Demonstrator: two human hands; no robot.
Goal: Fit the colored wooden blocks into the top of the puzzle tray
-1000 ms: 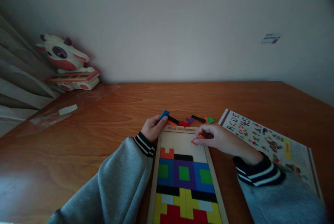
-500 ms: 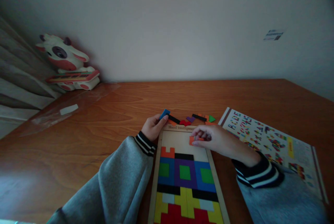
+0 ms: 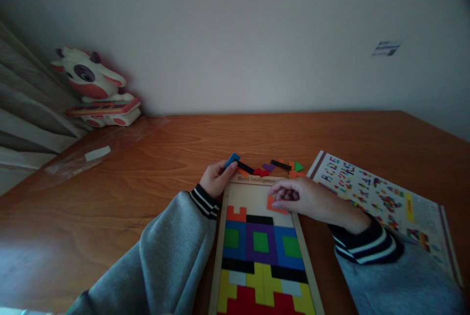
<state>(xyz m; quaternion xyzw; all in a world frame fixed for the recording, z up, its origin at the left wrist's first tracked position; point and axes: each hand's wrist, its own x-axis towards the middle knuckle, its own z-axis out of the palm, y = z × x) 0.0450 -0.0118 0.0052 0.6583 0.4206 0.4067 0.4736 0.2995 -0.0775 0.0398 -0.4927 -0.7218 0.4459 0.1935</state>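
Most of the visible tray (image 3: pixel 244 195) is covered by fitted blocks (image 3: pixel 261 242) from 6 o'clock up; the band toward 12 is not yet covered. An orange block (image 3: pixel 271 203) is pinched by the right hand (image 3: pixel 303 197) at the tray's 1 o'clock. A blue block (image 3: pixel 232 160) is gripped by the left hand (image 3: pixel 215 178) at 11; loose blocks (image 3: pixel 261 172) are scattered beyond 12.

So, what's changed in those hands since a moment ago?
The right hand has turned its orange piece flatter and brought it slightly nearer the laid pieces. Nothing was visibly let go. The left hand still holds the blue piece; the laid pieces look unmoved.
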